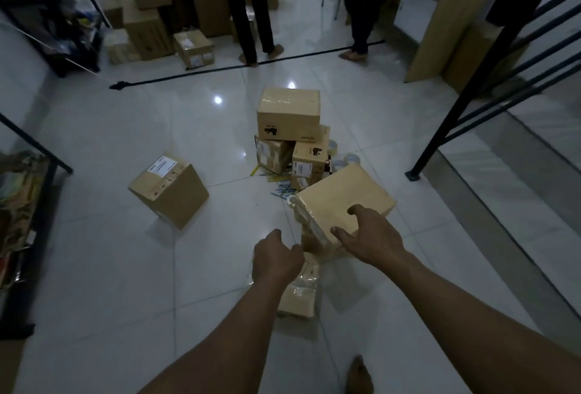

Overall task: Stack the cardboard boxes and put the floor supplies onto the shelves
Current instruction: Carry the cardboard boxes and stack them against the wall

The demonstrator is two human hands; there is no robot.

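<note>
**Fingers at the near stack [298, 296]**

Fingers of the right hand [372, 233]: thumb and forefinger spread apart, laid on the top face of the tilted box [342, 192]. We cannot see the rest. Fingers of the left hand [276, 260]: curled, at the near left corner of that box. We cannot tell whether they hold anything.

On the tiled floor [125, 267] we list:
- tilted box, uppermost on the near stack, right of centre
- single box [169, 189], labelled, well apart to the left
- pile of boxes [289, 110], just behind the near stack
- tape rolls [351, 159] and small loose items [283, 187], between the pile and the near stack
- black cable [251, 64], across the floor farther back

At the edges we note dark shelves [47, 9] at the left, a black rack [503, 79] at the right, and two people [251, 16] standing beside more boxes [147, 16].
</note>
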